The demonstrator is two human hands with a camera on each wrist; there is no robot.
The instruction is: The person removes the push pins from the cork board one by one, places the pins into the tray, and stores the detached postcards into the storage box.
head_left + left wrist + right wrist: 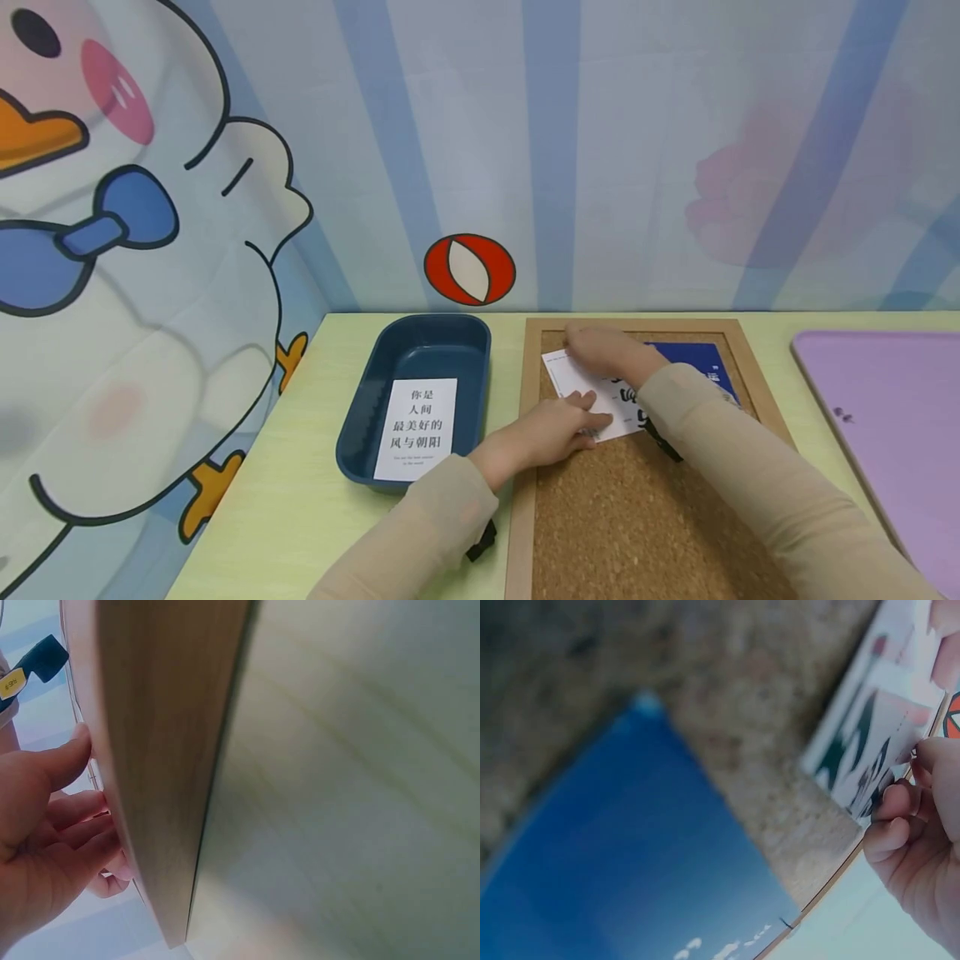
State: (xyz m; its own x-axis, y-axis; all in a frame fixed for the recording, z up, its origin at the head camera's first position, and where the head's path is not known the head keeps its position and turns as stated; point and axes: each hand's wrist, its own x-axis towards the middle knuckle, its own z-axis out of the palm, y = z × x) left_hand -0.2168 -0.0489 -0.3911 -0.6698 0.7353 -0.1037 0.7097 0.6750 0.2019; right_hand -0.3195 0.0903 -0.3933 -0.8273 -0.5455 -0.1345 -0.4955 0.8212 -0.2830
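Observation:
A white card (619, 419) with dark lettering lies tilted on the upper left of a cork board (600, 517). My left hand (543, 432) rests spread fingers on its lower left part. Over the card's top edge, my right hand (606, 350) has curled fingers; in the right wrist view, thumb and fingertips (891, 801) pinch a tiny pin-like thing, mostly hidden, by the card's edge. A blue card (686, 360) lies to the right on the cork, partly covered by the right forearm. A thin dark pin (786, 923) shows at its edge.
Left of the board stands a dark blue tray (360, 425) holding a white printed card (416, 429). A purple board (892, 417) lies at the right. The cork has a raised wooden frame (519, 533). A printed curtain (622, 167) hangs behind the table.

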